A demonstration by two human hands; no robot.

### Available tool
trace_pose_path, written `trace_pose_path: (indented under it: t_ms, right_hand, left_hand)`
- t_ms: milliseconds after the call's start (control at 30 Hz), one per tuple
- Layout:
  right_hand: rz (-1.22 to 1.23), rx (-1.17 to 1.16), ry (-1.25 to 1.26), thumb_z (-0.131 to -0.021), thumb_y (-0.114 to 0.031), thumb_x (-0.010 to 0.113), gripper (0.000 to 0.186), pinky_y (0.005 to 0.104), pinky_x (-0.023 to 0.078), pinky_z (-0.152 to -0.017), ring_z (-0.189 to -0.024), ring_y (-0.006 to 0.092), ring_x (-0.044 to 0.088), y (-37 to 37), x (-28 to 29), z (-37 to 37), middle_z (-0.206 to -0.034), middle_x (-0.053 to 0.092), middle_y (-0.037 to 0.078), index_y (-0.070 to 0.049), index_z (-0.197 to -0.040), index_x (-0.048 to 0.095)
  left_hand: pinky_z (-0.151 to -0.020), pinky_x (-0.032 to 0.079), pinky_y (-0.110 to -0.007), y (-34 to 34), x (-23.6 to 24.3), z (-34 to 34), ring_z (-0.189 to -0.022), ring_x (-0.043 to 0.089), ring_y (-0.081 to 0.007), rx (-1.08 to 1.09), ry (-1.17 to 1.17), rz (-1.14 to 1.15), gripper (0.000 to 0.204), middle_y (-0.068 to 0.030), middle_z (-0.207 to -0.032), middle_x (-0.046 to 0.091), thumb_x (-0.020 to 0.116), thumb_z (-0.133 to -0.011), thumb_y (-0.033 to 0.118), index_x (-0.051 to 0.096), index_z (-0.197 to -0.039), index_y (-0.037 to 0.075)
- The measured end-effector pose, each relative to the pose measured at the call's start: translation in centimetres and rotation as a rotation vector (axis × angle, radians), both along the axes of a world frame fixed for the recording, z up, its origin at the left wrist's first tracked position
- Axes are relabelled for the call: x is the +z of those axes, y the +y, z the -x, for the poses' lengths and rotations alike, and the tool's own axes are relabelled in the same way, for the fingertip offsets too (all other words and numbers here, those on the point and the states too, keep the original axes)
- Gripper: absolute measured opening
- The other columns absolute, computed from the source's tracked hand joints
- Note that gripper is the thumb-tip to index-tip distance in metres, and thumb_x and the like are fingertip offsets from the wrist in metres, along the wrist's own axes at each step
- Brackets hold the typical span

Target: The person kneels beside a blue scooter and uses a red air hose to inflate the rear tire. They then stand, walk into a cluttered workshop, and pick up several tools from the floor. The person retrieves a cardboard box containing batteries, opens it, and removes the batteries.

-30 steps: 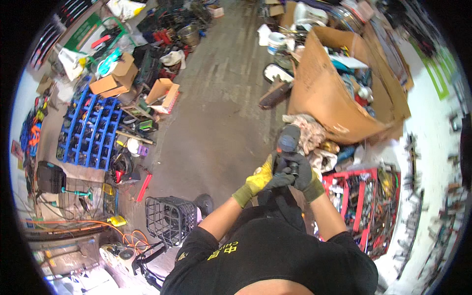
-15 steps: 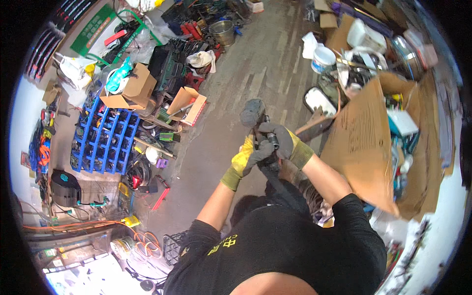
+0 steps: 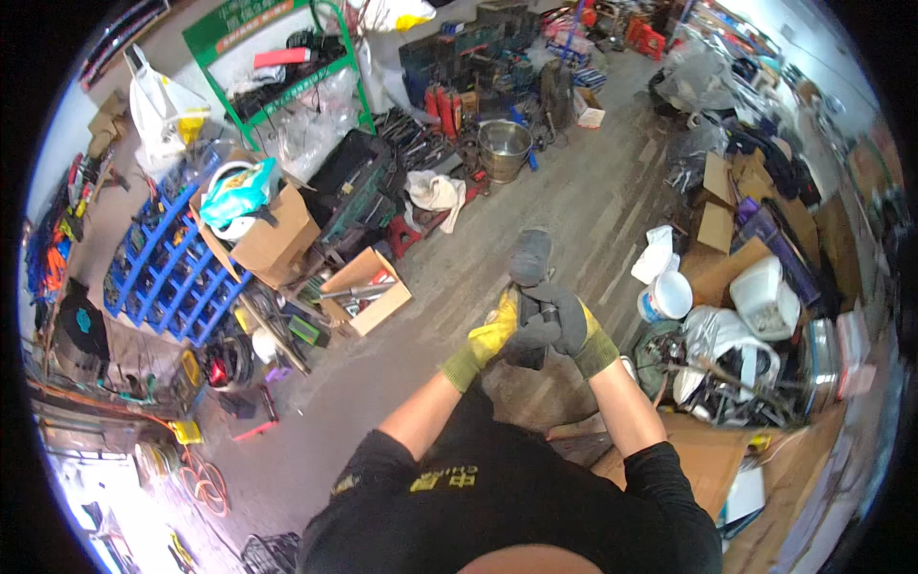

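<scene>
In front of my body, both gloved hands are closed around a dark grey object with a blunt, rounded far end (image 3: 531,256); its exact kind I cannot make out. My left hand (image 3: 505,335), in a yellow and grey work glove, grips it from the left side. From the right, my right hand (image 3: 568,330), in a matching glove, wraps round it at about the same height. The two hands meet, and their fingers hide most of the middle of the object. A dark lower part of it shows beneath the hands.
At left, a blue compartment rack (image 3: 177,277) stands beside a cardboard box (image 3: 277,244) and a smaller open box of tools (image 3: 392,297). A metal bucket (image 3: 505,158) is farther off. To the right are a white bucket (image 3: 666,297), a white container (image 3: 765,297) and a large carton (image 3: 684,450).
My view has swung, bringing more of the far floor into sight. The large carton now sits lower in view. Both hands keep their hold on the dark object, which appears slightly farther right and lower.
</scene>
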State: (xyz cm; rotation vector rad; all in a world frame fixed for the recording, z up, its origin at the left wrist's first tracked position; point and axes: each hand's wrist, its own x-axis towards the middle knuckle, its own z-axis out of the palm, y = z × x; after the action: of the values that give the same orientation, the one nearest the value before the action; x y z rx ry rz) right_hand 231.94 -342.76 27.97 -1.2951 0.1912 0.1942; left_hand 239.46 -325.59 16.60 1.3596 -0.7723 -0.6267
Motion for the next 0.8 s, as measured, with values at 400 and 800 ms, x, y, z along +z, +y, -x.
trace_pose_path:
  t_ms: [400, 800]
  right_hand:
    - [0.040, 0.114, -0.169, -0.095, -0.007, 0.064, 0.022, 0.0327, 0.056, -0.091, -0.100, 0.0157, 0.066, -20.0, -4.6, -28.2, -0.105, 0.071, 0.002, -0.004, -0.116, 0.069]
    - [0.182, 0.701, -0.475, -0.089, -0.013, 0.074, 0.037, 0.0330, 0.054, -0.094, -0.104, 0.0171, 0.066, -24.7, -2.5, -63.6, -0.114, 0.069, 0.007, -0.003, -0.123, 0.064]
  left_hand:
    - [-0.107, 0.048, -0.041, -20.1, -0.8, -26.4, -0.123, 0.060, -0.0241, 0.251, -0.357, -0.196, 0.059, -0.0104, -0.136, 0.061, 0.065, -0.102, 0.028, 0.043, -0.153, 0.008]
    - [-0.100, 0.051, -0.031, -22.9, 4.5, -51.0, -0.116, 0.062, -0.0173, 0.582, 0.195, -0.037, 0.056, -0.0101, -0.132, 0.063, 0.060, -0.106, 0.040, 0.050, -0.148, 0.005]
